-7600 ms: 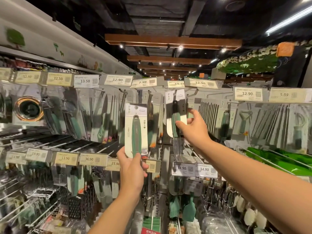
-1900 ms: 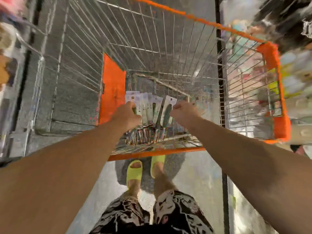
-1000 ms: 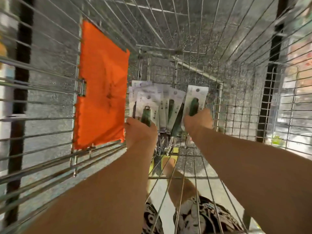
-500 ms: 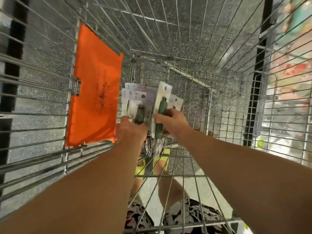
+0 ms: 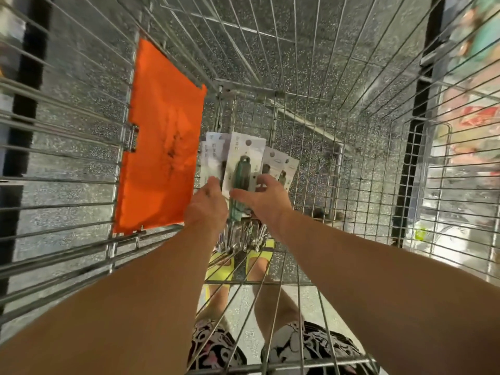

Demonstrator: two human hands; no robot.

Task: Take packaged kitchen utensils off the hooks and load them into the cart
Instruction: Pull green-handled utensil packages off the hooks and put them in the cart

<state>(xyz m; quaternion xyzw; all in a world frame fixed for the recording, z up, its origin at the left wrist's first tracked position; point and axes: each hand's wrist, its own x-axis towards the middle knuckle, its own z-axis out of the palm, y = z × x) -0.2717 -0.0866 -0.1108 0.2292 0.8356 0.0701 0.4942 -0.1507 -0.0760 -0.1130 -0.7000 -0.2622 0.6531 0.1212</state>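
**Laying the top pack on the pile in the cart**

We look down into the cart (image 5: 284,104), both arms reaching to its wire floor. The packs (image 5: 213,158) lie in a fanned pile at the near end, just right of the orange flap (image 5: 162,147), card tops pointing far and metal ends near, above the yellow sandals (image 5: 219,269) seen through the wires.

The top pack (image 5: 244,163), a white card with a green handle, sits on the pile between our hands. Our left hand (image 5: 207,205) is at its left edge, fingers reaching forward; we cannot tell whether they pinch the card or only touch it. Our right hand (image 5: 261,197) lies over the handle's lower part and the right edge, fingers spread and fairly straight, the thumb stretched toward the left hand. That reads to us as pressing and squaring more than gripping.

We judge the hands flank the pack so it lands flat and in line with those beneath; stacked one way, the cards take little room and their slick faces are less likely to slide apart. The pile leans slightly right, with two cards (image 5: 281,165) fanned out past the right hand, so a nudge there may be wanted.

This pack looks all but placed. How many remain on the hooks is out of view here.
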